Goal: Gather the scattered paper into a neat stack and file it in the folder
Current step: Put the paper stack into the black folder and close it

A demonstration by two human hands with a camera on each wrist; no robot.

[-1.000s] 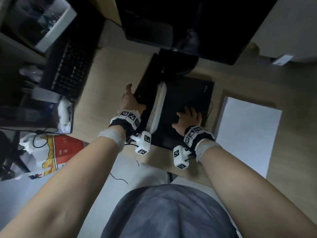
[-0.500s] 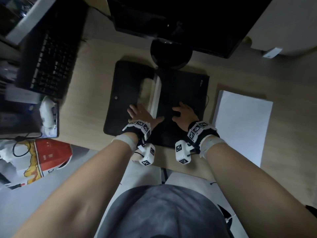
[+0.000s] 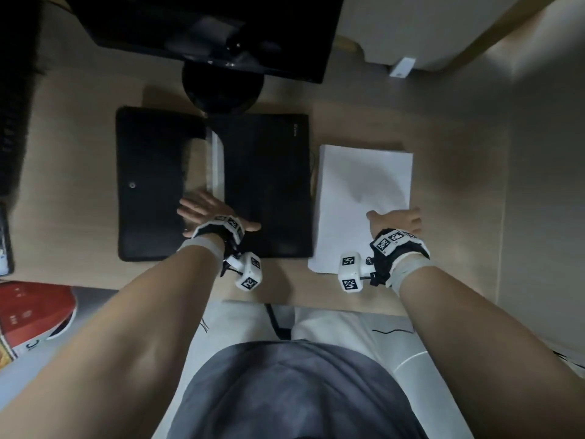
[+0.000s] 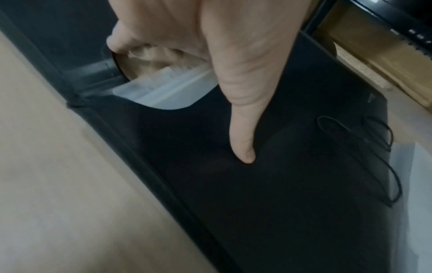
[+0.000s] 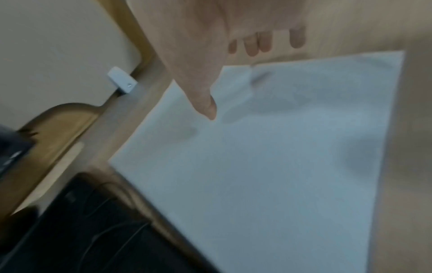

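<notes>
A black folder (image 3: 266, 185) lies open and flat on the desk, with white inner pockets (image 3: 217, 163) along its spine. My left hand (image 3: 204, 209) rests flat on it near the spine. In the left wrist view the thumb (image 4: 243, 144) lies stretched on the folder's (image 4: 304, 184) right half, and the fingers touch the left flap beside the pockets (image 4: 168, 88). To the right lies a squared white paper stack (image 3: 361, 185). My right hand (image 3: 395, 220) is over its near right part. The thumb (image 5: 208, 105) touches the paper (image 5: 280, 166); the fingers hang past its edge, blurred.
A monitor (image 3: 205, 26) on a round black base (image 3: 221, 87) stands right behind the folder. A keyboard (image 3: 12, 122) sits at the far left and a red box (image 3: 31, 312) lies below the desk edge. A small white device (image 3: 402, 68) is at the back right.
The left flap has gone from raised to flat. My right hand left the folder's right half and moved right onto the paper stack. The left hand stays near the spine.
</notes>
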